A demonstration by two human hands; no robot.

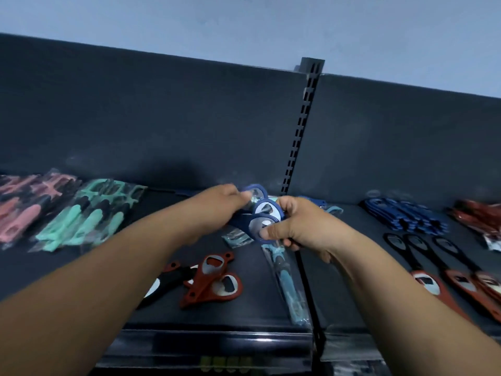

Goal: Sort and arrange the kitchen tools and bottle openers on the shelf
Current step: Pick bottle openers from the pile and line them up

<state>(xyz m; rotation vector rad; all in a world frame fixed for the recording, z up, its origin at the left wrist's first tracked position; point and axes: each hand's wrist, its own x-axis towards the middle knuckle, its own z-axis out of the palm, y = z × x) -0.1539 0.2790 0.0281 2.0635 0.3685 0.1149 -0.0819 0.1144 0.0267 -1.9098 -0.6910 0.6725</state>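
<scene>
**Fixtures.** Dark shelf [254, 308], 2 sections, backed by a dark back panel [162, 118]. A slotted upright [298, 131] divides the sections.

**Stock, left section.** Bagged pink tools [24, 207] lie at the far left, with bagged green tools [89, 213] just beside them. Nearer the front edge, loose red bottle openers [214, 278] overlap one another, and a black opener [168, 280] touches them on the left. A bagged light-blue tool [287, 280] lies lengthwise along the divide.

**Stock, right section.** A stack of blue openers [406, 213] sits at the rear. Red bagged items [479, 213] lie at the far right edge. A row of black openers [417, 248] meets red openers [431, 286] at the front.

**Hands.** Both are raised above the shelf near the upright. The left hand [219, 204] has its grip closed on the handle end of the held blue bottle openers [267, 208]. The right hand [295, 226] has its grip closed on their heads, thumb pressed on the lowest. 3 round heads show, fanned between the hands.
</scene>
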